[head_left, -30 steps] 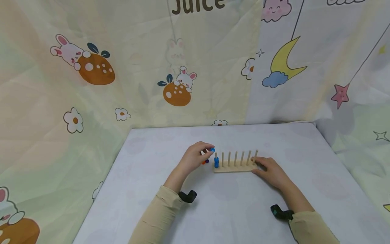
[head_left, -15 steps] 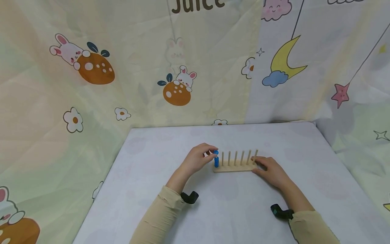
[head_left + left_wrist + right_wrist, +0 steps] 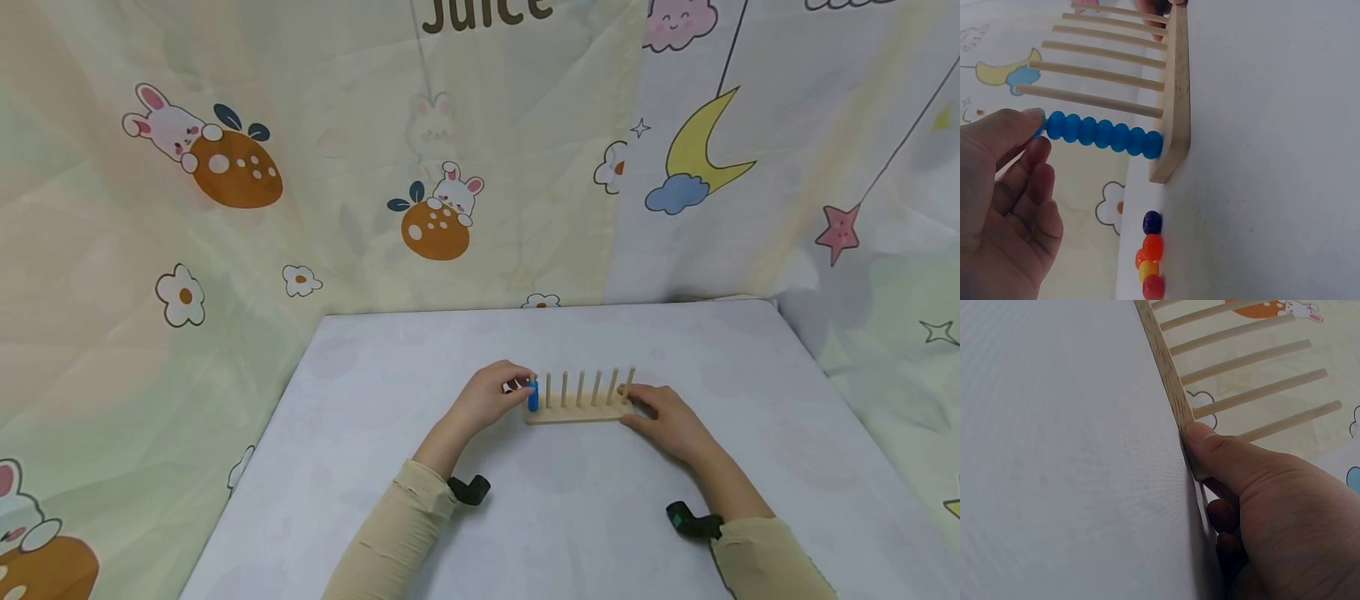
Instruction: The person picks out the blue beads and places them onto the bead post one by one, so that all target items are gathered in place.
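Note:
A wooden peg board (image 3: 577, 413) stands on the table with a row of upright pegs. Its leftmost peg carries a stack of blue beads (image 3: 1104, 134); the other pegs are bare. At the top of that peg, my left hand (image 3: 491, 393) pinches another blue bead (image 3: 1039, 130) between thumb and index finger, mostly covered by them. My right hand (image 3: 663, 419) grips the right end of the board, its thumb (image 3: 1200, 434) against the near edge. Loose beads, a dark purple one (image 3: 1152, 222) among orange, yellow and red ones, lie beyond the board's left end in the left wrist view.
The white-covered table (image 3: 570, 517) reaches back to a printed cloth backdrop (image 3: 337, 125). A black wrist camera (image 3: 470, 490) sits on the left wrist and another black camera (image 3: 692, 522) on the right.
My left hand has moved right and then down, bringing the blue bead from beside the leftmost peg onto its top. The right hand has stayed on the board's end.

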### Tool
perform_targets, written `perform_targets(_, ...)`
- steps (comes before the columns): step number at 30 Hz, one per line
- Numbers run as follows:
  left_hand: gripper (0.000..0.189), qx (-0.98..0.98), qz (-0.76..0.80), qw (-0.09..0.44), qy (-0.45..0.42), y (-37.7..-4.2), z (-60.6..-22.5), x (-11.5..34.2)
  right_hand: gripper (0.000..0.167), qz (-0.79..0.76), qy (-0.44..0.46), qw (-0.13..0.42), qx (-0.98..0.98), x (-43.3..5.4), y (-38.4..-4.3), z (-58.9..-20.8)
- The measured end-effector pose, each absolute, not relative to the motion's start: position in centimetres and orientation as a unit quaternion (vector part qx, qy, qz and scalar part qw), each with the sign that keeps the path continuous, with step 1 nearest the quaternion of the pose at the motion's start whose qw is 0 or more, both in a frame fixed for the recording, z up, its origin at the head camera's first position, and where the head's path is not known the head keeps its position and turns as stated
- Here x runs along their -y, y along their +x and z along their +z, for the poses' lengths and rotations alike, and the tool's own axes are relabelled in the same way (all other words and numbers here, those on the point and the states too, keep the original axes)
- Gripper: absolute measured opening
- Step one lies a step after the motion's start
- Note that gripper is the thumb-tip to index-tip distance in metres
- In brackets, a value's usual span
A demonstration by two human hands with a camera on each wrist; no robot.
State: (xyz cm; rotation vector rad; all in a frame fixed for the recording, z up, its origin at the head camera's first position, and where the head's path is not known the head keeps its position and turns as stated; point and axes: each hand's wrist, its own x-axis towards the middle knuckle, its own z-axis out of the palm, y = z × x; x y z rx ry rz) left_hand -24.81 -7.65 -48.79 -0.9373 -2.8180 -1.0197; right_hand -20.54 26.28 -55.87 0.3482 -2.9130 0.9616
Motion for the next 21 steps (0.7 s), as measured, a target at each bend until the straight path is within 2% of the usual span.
perform_targets(6,0.025,0.899,-0.325,-0.003,-0.294,-24.9,-49.3,7.7,0.054,0.314,0.113,0.026,0.942,-26.2,-20.5,-55.9)
perform_targets(14,0.037,0.909,-0.314,0.004,-0.274,-24.4,-49.5,8.5,0.056,0.306,0.124,0.010,0.944,-25.9,-20.4,-55.1)
perform_targets(21,0.055,0.954,-0.175,0.043,-0.241,-22.8,-48.9,11.1,0.063,0.239,0.145,0.006,0.960,-25.7,-19.2,-52.0)
